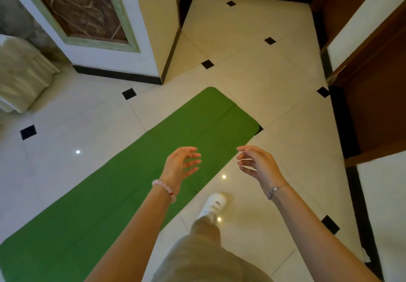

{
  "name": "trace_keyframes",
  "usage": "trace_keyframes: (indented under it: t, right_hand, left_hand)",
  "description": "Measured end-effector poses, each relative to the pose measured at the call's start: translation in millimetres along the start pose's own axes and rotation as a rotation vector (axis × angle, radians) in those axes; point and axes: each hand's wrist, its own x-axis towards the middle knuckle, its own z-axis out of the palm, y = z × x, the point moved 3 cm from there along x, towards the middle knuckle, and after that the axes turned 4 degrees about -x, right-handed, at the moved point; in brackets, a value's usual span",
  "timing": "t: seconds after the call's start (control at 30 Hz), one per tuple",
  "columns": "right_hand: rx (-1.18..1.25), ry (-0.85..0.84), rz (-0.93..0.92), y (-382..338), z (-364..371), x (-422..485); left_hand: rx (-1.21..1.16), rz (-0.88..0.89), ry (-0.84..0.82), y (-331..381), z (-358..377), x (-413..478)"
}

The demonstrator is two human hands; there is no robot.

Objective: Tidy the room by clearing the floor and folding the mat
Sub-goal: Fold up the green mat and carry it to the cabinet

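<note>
Mat (131, 183) lies flat on floor (252, 73), running lower left to centre, far end near wall corner (161, 70). Left hand (180, 165) above mat, fingers loosely spread, holding nothing. Right hand (257, 163) past mat's right edge, likewise relaxed, empty. Likely best: crouch at far end, grip both corners, fold evenly. Around: draped furniture (22, 73) far left; shoe (216, 204) by mat edge, keep off it; door (373, 84) right.
</note>
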Motion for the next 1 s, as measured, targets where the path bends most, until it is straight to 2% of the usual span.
trace_keyframes:
  t: [0.23,0.53,0.77,1.0]
  right_hand:
    - [-0.051,0.015,0.006,-39,-52,82]
    - [-0.141,-0.029,0.066,-99,-104,192]
    - [-0.250,-0.169,0.148,-86,-84,260]
    - [-0.492,-0.374,0.223,-28,-56,326]
  left_hand:
    - [-0.041,-0.046,0.026,4,68,73]
    - [-0.091,-0.094,0.160,21,121,135]
    - [-0.168,-0.063,0.343,22,110,148]
    - [-0.306,-0.086,0.559,-36,92,163]
